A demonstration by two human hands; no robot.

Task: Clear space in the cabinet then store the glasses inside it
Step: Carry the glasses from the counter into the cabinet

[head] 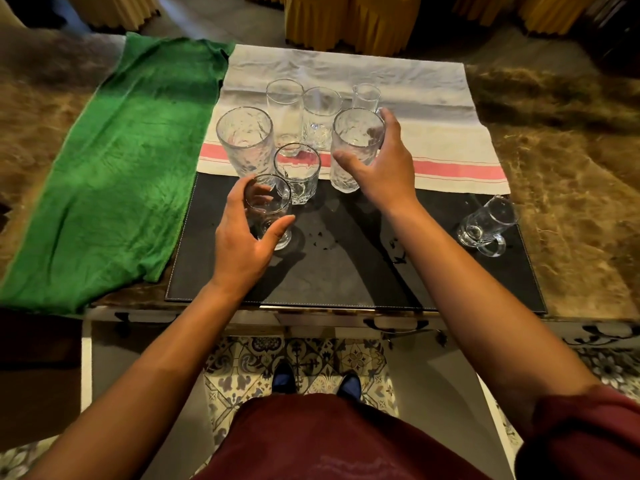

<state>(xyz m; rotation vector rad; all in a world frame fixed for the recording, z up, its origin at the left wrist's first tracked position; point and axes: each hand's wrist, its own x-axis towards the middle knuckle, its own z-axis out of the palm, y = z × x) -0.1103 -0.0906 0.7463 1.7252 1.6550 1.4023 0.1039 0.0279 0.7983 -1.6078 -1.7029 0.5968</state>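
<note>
From the head camera, your left hand [242, 233] is curling round the short clear footed glass [268, 211] on the black leather mat [346, 271], fingers behind it, thumb in front. Your right hand [381, 164] spreads wide against the tall dimpled clear tumbler [353, 150]; whether the grip has closed I cannot tell.

Careful here: lift either one at a slant and it will likely clip a neighbour. The squat faceted glass [298, 173] stands just beyond your left fingers, and the small straight glass [366, 97] just past your right fingertips.

A second dimpled tumbler [245, 140] and two tall glasses crowd between your hands. The clear handled mug [486, 223] lies tipped, well off to your right. No cabinet interior shows.
</note>
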